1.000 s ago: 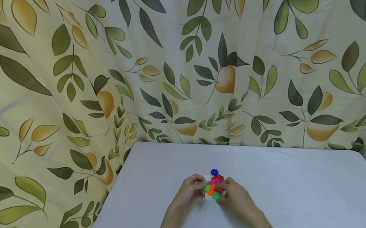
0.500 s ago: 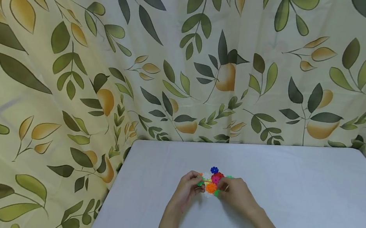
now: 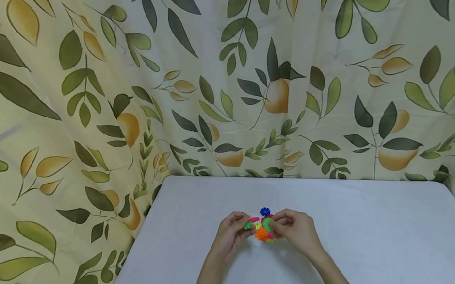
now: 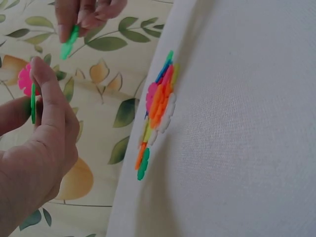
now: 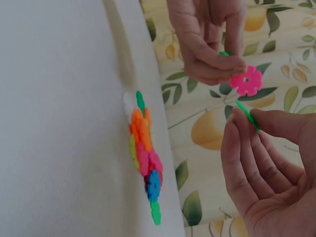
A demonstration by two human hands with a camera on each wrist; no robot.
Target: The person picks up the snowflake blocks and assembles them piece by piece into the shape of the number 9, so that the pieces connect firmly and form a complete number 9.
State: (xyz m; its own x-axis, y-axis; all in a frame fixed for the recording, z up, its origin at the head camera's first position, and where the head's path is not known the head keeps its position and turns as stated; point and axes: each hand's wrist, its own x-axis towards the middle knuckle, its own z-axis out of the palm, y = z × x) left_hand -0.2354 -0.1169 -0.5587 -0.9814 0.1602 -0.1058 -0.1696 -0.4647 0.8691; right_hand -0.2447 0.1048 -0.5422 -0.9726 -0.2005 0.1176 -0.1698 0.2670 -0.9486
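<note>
A pink snowflake disc (image 5: 246, 80), joined to a green disc (image 4: 33, 102), is pinched in the left hand (image 3: 233, 230), raised above the white surface (image 3: 371, 242). Just beside it, the right hand (image 3: 296, 229) has its grip pinching a second green disc (image 5: 248, 115). Below both hands a pile of coloured discs (image 3: 263, 231) lies on the surface, near the leaf-print curtain (image 3: 131, 73).

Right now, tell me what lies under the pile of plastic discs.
The pile lies directly on the white tablecloth. Whatever the cloth covers is hidden.
</note>
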